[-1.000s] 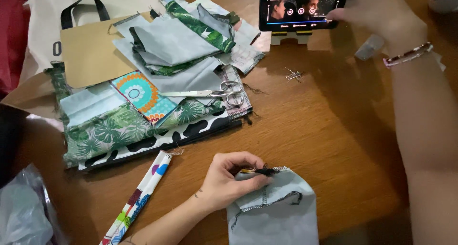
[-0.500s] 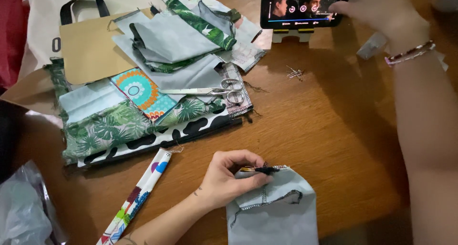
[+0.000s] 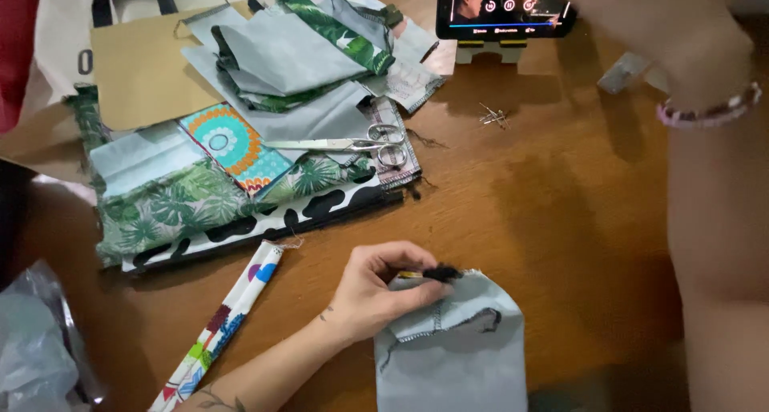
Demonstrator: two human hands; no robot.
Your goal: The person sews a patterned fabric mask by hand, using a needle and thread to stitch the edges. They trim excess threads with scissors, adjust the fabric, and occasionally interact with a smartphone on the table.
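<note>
Right hand [image 3: 641, 15] same place at phone [image 3: 505, 7], blurred, grip unclear. Left hand [image 3: 376, 288] pinches small dark tool [image 3: 436, 273] on grey fabric piece [image 3: 452, 348].

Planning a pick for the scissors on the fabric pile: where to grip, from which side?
Take the scissors at the finger loops, coming from the right and above. They lie flat on the stacked fabric pieces, blades closed and pointing left, loops at the pile's right edge near bare table. That probably leaves the loops the easiest, safest part to hook.
</note>
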